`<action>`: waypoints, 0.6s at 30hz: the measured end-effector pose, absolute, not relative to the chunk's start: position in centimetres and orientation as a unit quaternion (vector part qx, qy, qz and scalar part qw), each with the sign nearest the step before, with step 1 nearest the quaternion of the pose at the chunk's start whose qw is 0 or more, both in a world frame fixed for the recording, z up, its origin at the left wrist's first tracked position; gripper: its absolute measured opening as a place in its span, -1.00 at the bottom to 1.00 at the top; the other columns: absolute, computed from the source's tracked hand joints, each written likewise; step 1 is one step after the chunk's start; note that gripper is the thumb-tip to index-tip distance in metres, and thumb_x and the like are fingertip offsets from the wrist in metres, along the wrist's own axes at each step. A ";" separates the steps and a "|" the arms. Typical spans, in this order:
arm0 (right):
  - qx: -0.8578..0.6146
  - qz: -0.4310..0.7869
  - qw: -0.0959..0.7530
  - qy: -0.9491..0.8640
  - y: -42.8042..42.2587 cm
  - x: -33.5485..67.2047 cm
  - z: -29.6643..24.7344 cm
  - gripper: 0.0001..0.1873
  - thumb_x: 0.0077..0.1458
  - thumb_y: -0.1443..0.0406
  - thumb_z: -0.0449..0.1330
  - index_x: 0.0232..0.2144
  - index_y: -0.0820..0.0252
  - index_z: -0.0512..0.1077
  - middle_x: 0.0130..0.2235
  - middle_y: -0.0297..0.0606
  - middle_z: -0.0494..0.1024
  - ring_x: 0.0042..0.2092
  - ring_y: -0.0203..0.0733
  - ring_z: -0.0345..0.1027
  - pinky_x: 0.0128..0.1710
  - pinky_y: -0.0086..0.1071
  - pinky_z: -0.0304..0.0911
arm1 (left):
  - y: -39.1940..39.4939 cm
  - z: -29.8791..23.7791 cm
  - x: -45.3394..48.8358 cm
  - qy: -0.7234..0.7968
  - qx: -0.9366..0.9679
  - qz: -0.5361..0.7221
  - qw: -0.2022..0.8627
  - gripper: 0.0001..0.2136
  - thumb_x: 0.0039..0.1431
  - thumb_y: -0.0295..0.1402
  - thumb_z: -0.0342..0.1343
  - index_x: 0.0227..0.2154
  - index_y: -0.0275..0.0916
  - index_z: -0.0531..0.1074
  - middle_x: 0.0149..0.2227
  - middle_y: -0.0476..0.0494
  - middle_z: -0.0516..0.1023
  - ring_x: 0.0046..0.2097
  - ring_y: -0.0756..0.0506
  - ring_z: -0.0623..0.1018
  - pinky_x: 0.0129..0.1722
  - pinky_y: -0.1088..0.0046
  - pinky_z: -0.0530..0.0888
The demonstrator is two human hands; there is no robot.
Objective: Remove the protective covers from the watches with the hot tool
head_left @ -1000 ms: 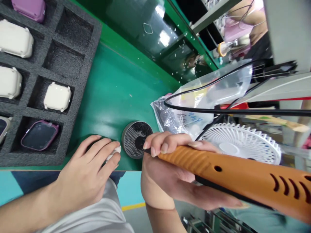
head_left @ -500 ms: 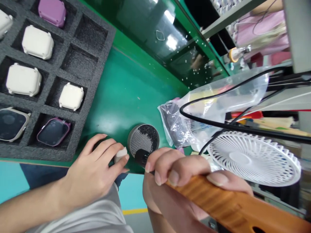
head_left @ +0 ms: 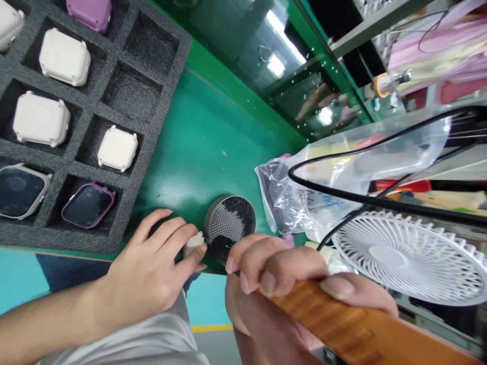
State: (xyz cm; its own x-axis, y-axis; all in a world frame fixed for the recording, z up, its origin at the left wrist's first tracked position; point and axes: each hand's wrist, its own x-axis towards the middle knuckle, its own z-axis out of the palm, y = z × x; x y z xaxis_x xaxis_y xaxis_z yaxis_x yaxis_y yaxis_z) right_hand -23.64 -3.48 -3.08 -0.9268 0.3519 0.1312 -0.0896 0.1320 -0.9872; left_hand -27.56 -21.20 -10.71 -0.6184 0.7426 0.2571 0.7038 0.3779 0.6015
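My right hand (head_left: 281, 274) is wrapped round an orange electric screwdriver (head_left: 342, 319) with a black nose (head_left: 220, 248). Its thin bit points left at a small white piece (head_left: 194, 242), which looks like a watch case and is pinched in my left hand (head_left: 155, 268). Most of that piece is hidden by my fingers. Just beyond the screwdriver nose stands a round dish (head_left: 224, 220) with a perforated plate and many tiny dark screws. To the left, a grey foam tray (head_left: 152, 116) carries white watch cases (head_left: 117, 148) and purple-rimmed ones (head_left: 88, 205).
Beyond the dish lies a clear plastic bag (head_left: 289, 197). A black cable (head_left: 380, 200) loops over it from the right. A white fan (head_left: 411, 258) stands close to my right hand. Along the back runs a glossy green panel (head_left: 243, 66).
The screwdriver tip has shifted from the edge of the screw dish to the white piece in my left hand. The surroundings sit slightly further right in view.
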 end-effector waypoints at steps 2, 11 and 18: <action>-0.091 0.655 0.166 -0.731 -3.3 -23.7 -3.0 -0.59 0.13 -0.02 0.32 0.00 -0.17 0.41 -0.23 -0.30 0.45 -0.21 -0.02 0.45 -0.36 -0.02 0.44 | -21.2 -10.8 -27.6 0.830 0.436 0.347 0.027 -0.83 0.38 -0.32 0.16 -0.04 -0.14 0.56 0.07 -0.13 0.57 0.13 -0.22 0.50 0.30 -0.03 0.29; -0.006 0.700 0.222 -0.679 -3.5 -23.5 -4.1 -0.70 0.33 0.24 -0.06 -0.02 0.06 0.41 -0.29 -0.34 0.53 -0.36 -0.16 0.50 -0.43 -0.10 0.45 | -21.2 -11.0 -27.3 0.831 0.432 0.349 0.023 -0.81 0.37 -0.33 0.17 -0.02 -0.16 0.56 0.06 -0.16 0.58 0.13 -0.25 0.49 0.31 -0.08 0.28; -0.030 0.700 0.263 -0.663 -4.9 -24.2 -4.4 -0.71 0.30 0.28 -0.03 -0.05 0.07 0.43 -0.35 -0.33 0.52 -0.44 -0.19 0.42 -0.49 -0.14 0.40 | -21.2 -10.9 -27.3 0.835 0.430 0.343 0.017 -0.80 0.34 -0.33 0.20 -0.02 -0.13 0.57 0.05 -0.15 0.58 0.09 -0.24 0.49 0.29 -0.08 0.31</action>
